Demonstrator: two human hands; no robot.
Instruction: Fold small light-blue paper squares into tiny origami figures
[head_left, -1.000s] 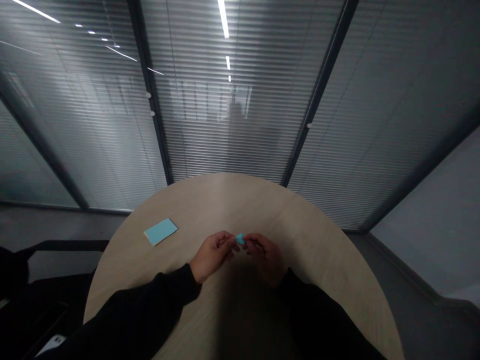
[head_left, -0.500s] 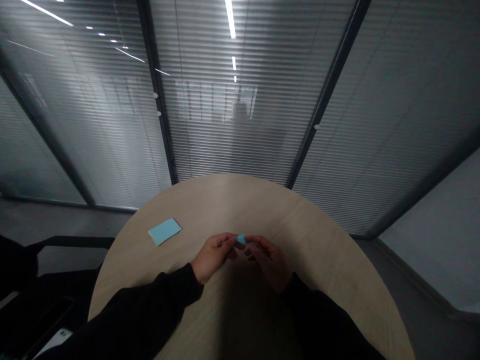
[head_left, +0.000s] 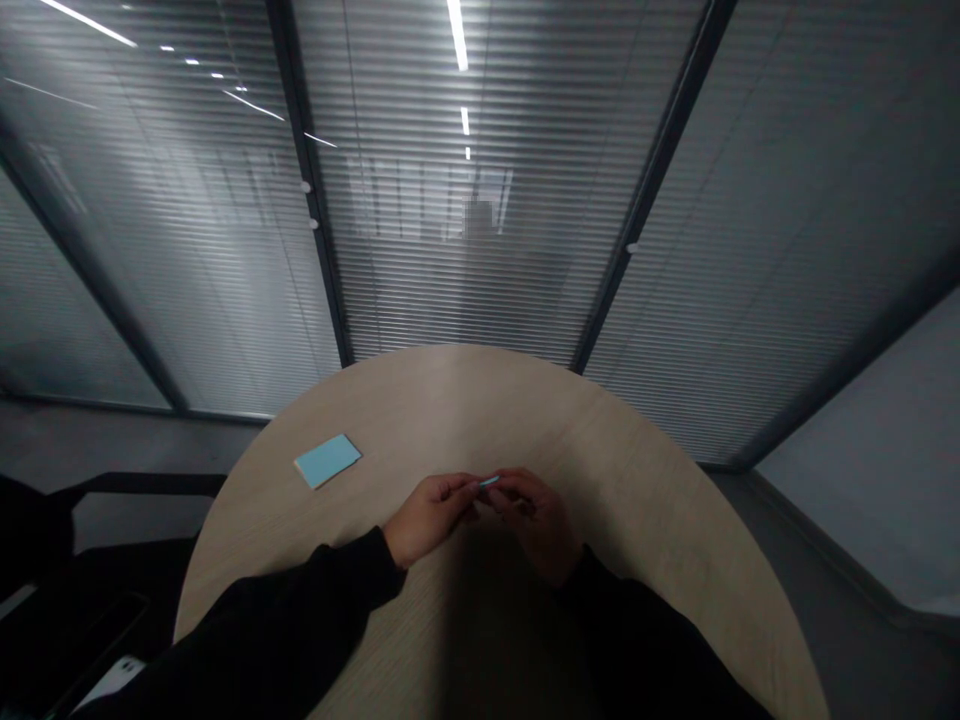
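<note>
Standing by the round table, I go by the head view, the only one on offer, and take the blue pad as my marker. To the right of that pad, slightly closer to the person and well apart from it, a small blue piece, probably folded paper, sits between the left hand and the right hand.

What worries me is how little of it shows: just a thin edge. Should one hand tug while the other holds fast, I suspect it could tear or lose its shape; should the pinch loosen, something so light might easily drop. Poor light is another likely cause of trouble, since shadow lies over the hand farther from the pad, and an edge could get crumpled unseen.

As for the grip, the left thumb and fingers are nearly together, pinching the end of the piece nearer the pad. The right fingertips curl in and close on the end away from the pad, with hardly a gap showing; how hard they press I cannot tell from here
</note>
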